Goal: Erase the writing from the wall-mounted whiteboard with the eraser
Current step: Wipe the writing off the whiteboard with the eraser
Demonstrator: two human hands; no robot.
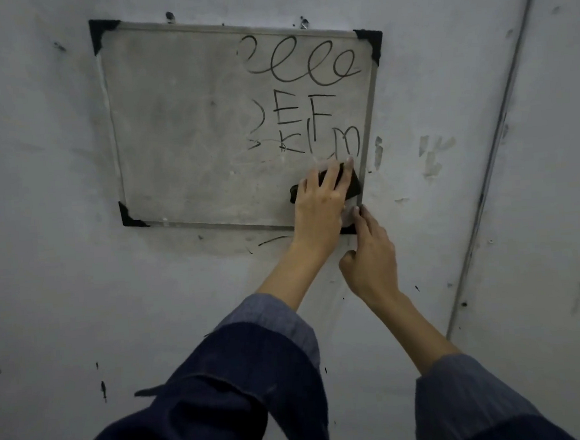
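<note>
Head view, one entry.

Item: rectangular metal-framed whiteboard with black plastic corner caps [187,151], hung on a scuffed grey wall [45,271], upper centre of the frame.

Tool: black block eraser [351,184], lying flat against the board near its lower right corner, just below the lowest row of letters.

Left hand [318,204]: fingers spread and pressed over the eraser, holding it to the surface. Right hand [370,259]: fingers loosely curled, fingertips touching the frame at the lower right corner; it appears to steady the board and grips nothing that can be seen. Both forearms come up from dark blue rolled sleeves [258,376] at the bottom of the frame.

Condition, done: the left half and the lower band of the board carry no legible marks, only a grey smeared haze.

Condition, left: black marker writing [308,115] on the right half, namely a row of loops at the top, the letters "EF" below it with a partly wiped curve to their left, then a half-smudged row reading roughly "KLM".

Estimate: somewhat over half the board is cleared; three rows remain, the lowest one already broken up. Stray ink marks on the wall lie outside the frame.
</note>
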